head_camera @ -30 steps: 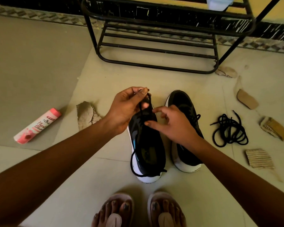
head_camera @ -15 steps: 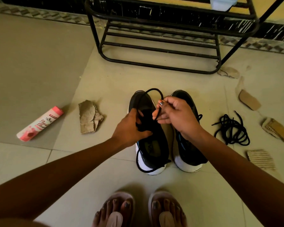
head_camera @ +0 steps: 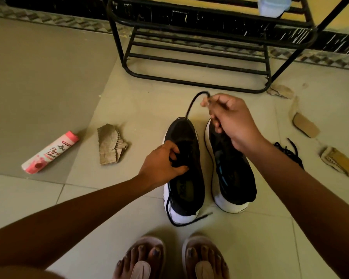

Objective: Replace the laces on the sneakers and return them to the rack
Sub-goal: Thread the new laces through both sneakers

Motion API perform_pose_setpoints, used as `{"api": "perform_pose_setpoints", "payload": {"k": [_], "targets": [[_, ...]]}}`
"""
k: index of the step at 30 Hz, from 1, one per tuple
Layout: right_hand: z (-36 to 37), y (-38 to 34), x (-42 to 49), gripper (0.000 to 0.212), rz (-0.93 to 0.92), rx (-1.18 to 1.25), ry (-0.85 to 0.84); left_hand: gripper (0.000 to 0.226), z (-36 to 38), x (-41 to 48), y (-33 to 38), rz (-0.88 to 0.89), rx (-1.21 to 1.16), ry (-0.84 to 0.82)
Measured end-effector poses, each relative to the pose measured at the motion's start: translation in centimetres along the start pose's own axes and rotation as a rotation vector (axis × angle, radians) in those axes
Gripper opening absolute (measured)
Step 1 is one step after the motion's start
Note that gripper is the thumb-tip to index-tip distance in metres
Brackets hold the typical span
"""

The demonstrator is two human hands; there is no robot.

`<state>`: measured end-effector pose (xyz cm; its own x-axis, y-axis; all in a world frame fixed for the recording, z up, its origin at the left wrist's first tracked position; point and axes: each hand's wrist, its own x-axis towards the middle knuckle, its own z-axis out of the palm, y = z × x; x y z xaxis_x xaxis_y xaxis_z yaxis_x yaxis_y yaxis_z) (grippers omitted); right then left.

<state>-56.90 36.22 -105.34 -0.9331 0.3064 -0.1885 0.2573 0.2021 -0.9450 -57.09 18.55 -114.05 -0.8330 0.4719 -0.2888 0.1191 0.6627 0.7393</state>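
Pinches the black lace point(head_camera: 191, 103) in the right fingers point(head_camera: 218, 98), held up beyond the toe of the left sneaker point(head_camera: 185, 190) on the floor point(head_camera: 129, 101), and grips that sneaker's throat with the left fingers point(head_camera: 169, 148) curled in, nearer and to the left; risks dragging the loose tail at the heel clean through, or tipping the sneaker, if pulled too hard. Cannot make out the feeding eyelet, black on black beneath the left fingers; loses the top of the rack point(head_camera: 189, 63), beyond both, to the frame edge.

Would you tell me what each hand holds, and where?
Right hand pinches the black lace above the toe; left hand grips the left sneaker at its tongue.
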Motion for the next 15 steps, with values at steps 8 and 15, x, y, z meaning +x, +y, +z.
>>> {"api": "perform_pose_setpoints", "payload": {"k": [8,15], "targets": [[-2.5,3.9,-0.8,0.022,-0.006,-0.769,0.079,0.026,0.3,-1.8,-0.5,-0.069,-0.177,0.184],[-8.1,2.1,1.3,0.01,-0.074,-0.314,0.431,0.031,0.6,-1.8,-0.5,-0.09,-0.207,0.194]]}}
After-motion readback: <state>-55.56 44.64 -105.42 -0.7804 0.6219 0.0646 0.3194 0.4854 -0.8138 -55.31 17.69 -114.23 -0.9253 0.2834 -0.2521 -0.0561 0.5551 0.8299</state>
